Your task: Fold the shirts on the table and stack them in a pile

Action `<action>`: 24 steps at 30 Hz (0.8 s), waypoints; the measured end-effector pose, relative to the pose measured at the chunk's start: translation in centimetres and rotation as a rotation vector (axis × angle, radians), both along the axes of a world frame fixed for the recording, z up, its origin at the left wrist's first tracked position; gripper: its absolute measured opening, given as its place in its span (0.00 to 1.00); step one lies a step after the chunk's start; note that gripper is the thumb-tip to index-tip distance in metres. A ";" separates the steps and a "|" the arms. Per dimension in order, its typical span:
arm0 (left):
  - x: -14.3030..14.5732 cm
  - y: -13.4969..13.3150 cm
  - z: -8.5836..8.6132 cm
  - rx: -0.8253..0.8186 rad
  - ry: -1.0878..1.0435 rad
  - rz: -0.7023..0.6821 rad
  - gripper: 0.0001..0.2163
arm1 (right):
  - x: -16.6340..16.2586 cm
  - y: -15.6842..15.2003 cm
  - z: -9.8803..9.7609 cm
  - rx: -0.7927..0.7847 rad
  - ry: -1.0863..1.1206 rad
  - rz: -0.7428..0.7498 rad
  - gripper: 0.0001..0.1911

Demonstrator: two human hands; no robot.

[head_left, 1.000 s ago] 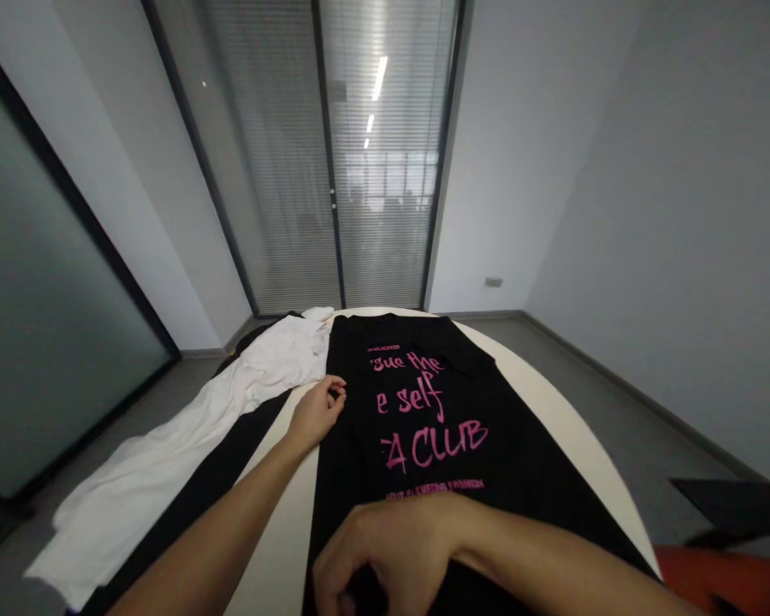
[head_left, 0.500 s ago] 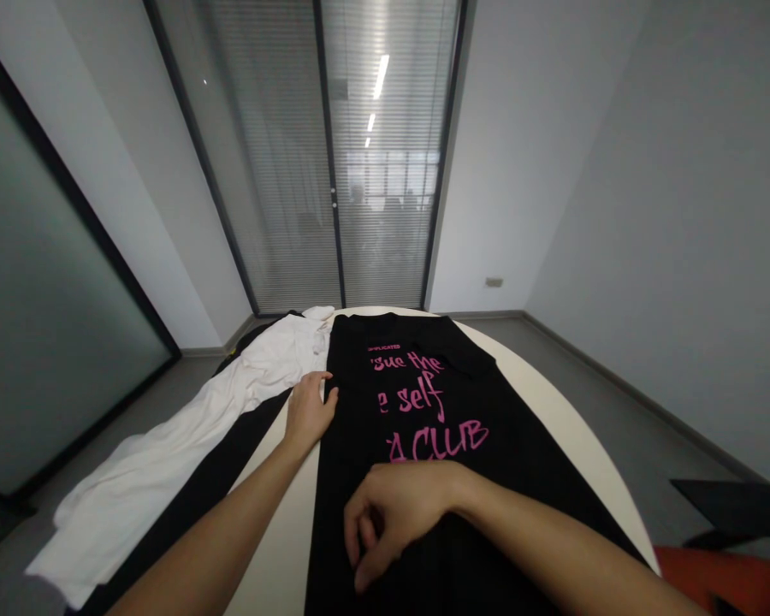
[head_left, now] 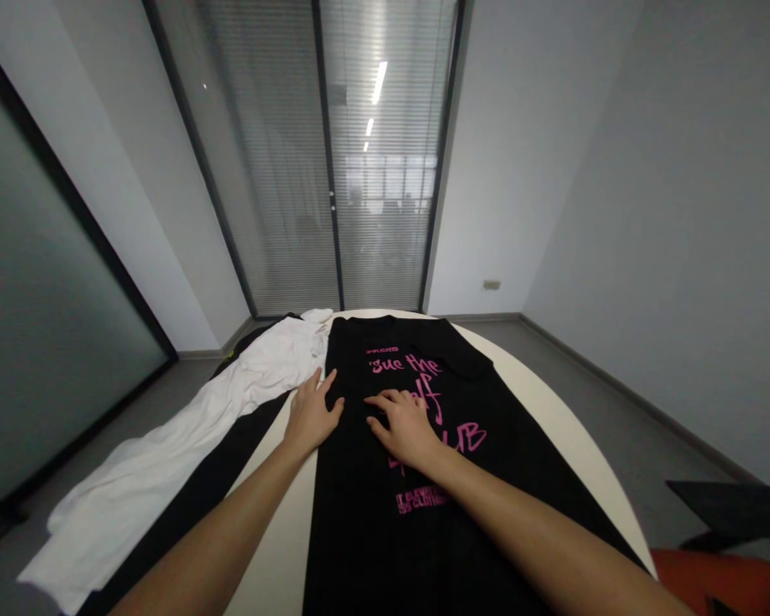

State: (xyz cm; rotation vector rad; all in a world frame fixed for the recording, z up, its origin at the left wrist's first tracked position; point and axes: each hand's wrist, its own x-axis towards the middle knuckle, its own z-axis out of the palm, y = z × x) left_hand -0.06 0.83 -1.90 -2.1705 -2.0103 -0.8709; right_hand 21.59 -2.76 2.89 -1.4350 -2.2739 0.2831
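A black T-shirt (head_left: 385,530) with pink lettering lies flat along a white oval table (head_left: 539,402). My left hand (head_left: 310,417) rests open at the shirt's left edge, fingers spread and flat. Beside it, my right hand (head_left: 405,425) lies open and palm down on the pink print in the middle of the shirt. Neither hand holds anything.
A crumpled white garment (head_left: 167,453) lies over the table's left side on top of another black garment (head_left: 211,479). A glass wall with blinds (head_left: 334,171) stands beyond the table. An orange seat (head_left: 725,582) shows at the lower right.
My right hand has moved from the shirt's near part up onto the print and flattened out. My left hand has opened from a pinch and spread flat at the shirt's edge.
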 end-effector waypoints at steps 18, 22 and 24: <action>4.2 0.4 2.0 -0.084 0.190 -0.063 0.25 | 0.1 0.2 -0.2 -0.031 0.069 0.002 0.21; 4.8 0.0 1.4 -0.093 0.208 -0.081 0.28 | 0.3 -0.1 -0.2 -0.009 -0.004 -0.059 0.21; 4.7 -0.3 1.3 -0.086 0.219 -0.112 0.27 | 0.4 -0.1 -0.4 -0.016 -0.012 -0.072 0.26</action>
